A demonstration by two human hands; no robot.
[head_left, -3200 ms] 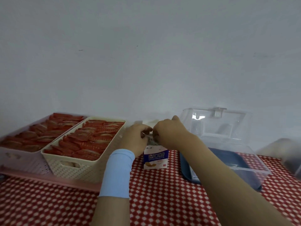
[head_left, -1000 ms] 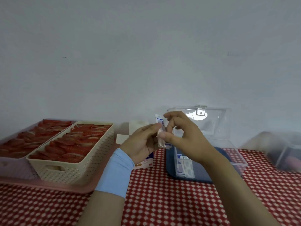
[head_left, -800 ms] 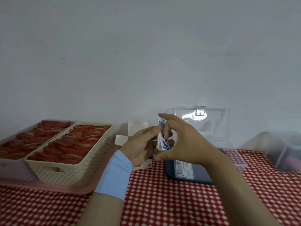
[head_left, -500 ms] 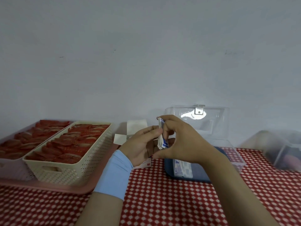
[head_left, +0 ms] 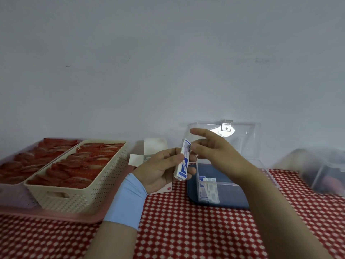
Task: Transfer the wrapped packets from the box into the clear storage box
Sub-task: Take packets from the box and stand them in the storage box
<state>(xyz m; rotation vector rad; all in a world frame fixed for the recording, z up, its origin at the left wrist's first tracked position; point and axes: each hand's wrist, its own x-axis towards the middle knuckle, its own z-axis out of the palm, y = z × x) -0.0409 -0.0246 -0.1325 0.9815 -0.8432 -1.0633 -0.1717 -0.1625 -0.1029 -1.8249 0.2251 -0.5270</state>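
My left hand (head_left: 160, 170) grips a small stack of white-and-blue wrapped packets (head_left: 183, 161), held upright above the table. My right hand (head_left: 214, 150) hovers just right of the stack, fingers spread, fingertips at the packets' top edge. The small cardboard box (head_left: 155, 146) stands behind my left hand with its white flaps open, mostly hidden. The clear storage box (head_left: 233, 182) sits to the right on a dark blue base, lid (head_left: 240, 131) raised. A few packets (head_left: 208, 190) lie in its front left corner.
A cream perforated basket (head_left: 78, 191) of red wrapped items sits at the left on a pink tray (head_left: 56, 215), beside a second basket (head_left: 11, 195). Another clear container (head_left: 324, 171) stands blurred at the far right. A red-and-white checked cloth (head_left: 186, 230) covers the table.
Both hands drew the packets out of the small box and lifted them. My right hand let go its pinch and spread its fingers; the stack now stays in my left hand.
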